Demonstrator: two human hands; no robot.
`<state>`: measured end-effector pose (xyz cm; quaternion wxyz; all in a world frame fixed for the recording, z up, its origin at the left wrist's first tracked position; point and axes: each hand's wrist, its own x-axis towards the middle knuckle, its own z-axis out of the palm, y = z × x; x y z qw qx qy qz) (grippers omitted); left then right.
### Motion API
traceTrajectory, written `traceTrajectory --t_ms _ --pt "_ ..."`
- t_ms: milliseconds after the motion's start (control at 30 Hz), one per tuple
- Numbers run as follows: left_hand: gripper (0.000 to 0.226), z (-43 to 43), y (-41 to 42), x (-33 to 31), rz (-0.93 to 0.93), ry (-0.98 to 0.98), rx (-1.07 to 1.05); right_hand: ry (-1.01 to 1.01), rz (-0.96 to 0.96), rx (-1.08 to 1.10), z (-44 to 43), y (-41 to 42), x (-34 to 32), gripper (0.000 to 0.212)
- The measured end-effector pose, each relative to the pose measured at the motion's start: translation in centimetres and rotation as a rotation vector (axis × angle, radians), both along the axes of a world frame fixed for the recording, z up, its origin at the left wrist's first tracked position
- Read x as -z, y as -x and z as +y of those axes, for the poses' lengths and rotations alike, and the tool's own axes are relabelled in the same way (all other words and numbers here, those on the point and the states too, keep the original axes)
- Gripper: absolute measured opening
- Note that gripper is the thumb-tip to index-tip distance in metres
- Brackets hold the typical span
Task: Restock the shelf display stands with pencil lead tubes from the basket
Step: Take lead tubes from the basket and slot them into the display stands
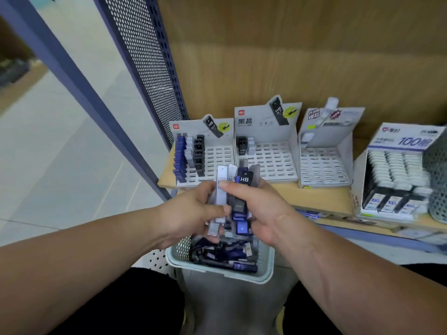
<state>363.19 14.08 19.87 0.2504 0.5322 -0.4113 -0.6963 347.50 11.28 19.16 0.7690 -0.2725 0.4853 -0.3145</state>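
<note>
Both hands meet above a pale green basket (262, 278) that holds several blue and black pencil lead tubes. My left hand (193, 213) grips a bunch of lead tubes (221, 189), white, blue and clear ones. My right hand (263, 209) pinches a black tube marked HB (243, 189) in that same bunch. On the wooden shelf behind stand three white display stands: the left stand (217, 151) has rows of blue, grey and black tubes, the middle stand (271, 155) holds a few tubes at its back left, the right stand (324, 163) shows bare slots.
A box of white erasers marked 100 (396, 175) stands at the shelf's right, with a grey mesh holder (437, 180) beside it. A perforated dark panel (145, 64) and a blue post (79, 88) rise at the left. The wooden shelf edge (321, 201) runs just beyond my hands.
</note>
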Motion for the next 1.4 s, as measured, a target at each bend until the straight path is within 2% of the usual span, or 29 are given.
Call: traceTrajectory --t_ms 133,300,400,567,733,1133,1300,1400 --pt "0.029 0.8 1.5 -1.8 -0.141 0.193 -0.060 0.066 0.028 0.042 0.1 0.2 -2.6 0.042" --pt "0.026 0.0 2.1 -2.7 -0.159 0.287 -0.087 0.101 0.033 0.108 -1.0 0.5 -3.3 0.037" --pt "0.032 -1.1 2.1 -1.9 -0.140 0.306 -0.091 0.105 0.030 0.138 -2.1 0.6 -2.9 0.033" --pt "0.035 -2.4 1.4 -0.6 -0.084 0.304 -0.019 0.061 0.018 0.197 -4.0 0.9 -1.7 0.037" --pt "0.027 -4.0 -0.5 0.1 0.041 0.213 -0.088 0.055 0.039 0.217 -5.4 -0.6 -0.6 0.030" --pt "0.015 -6.3 -3.2 1.2 -0.005 0.153 -0.171 0.043 0.092 0.127 -7.7 -3.7 1.1 0.027" --pt "0.024 -6.9 -3.8 1.4 0.017 0.057 -0.246 0.051 0.086 0.135 -8.4 -3.5 1.6 0.032" --pt "0.024 -7.4 -4.3 1.8 -0.061 0.079 -0.314 0.041 0.099 0.147 -8.4 -3.1 2.2 0.032"
